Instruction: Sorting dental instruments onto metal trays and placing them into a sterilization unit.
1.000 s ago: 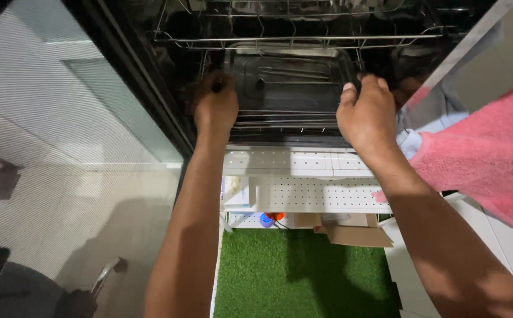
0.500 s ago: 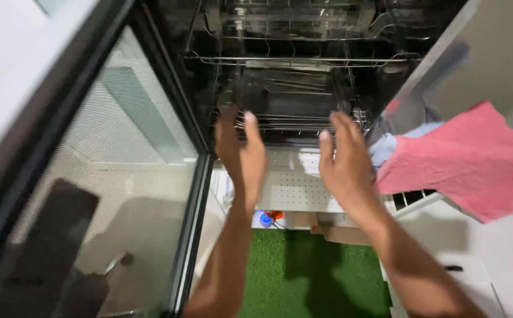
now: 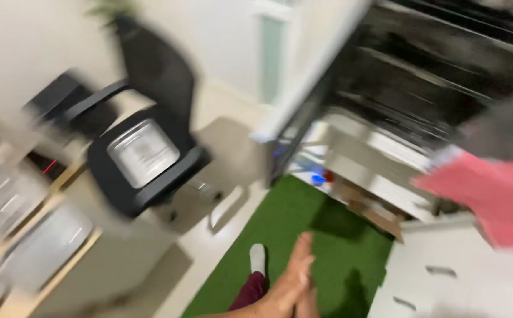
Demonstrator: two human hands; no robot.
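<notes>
Oven (image 3: 421, 100) — I log it standing open, racks untouched. One hand (image 3: 291, 285) low over green mat (image 3: 303, 235) — flat, empty; which hand, I cannot tell.

Green mat (image 3: 303, 235), pink cloth (image 3: 492, 194), black chair (image 3: 150, 135), maroon trouser leg (image 3: 249, 291).

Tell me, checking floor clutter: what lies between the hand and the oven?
Only green mat between the hand and the oven, in the blurred head view.

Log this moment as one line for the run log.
hand: open, low over green mat, holding nothing | oven: open | chair: tray on seat | view: blurred
</notes>
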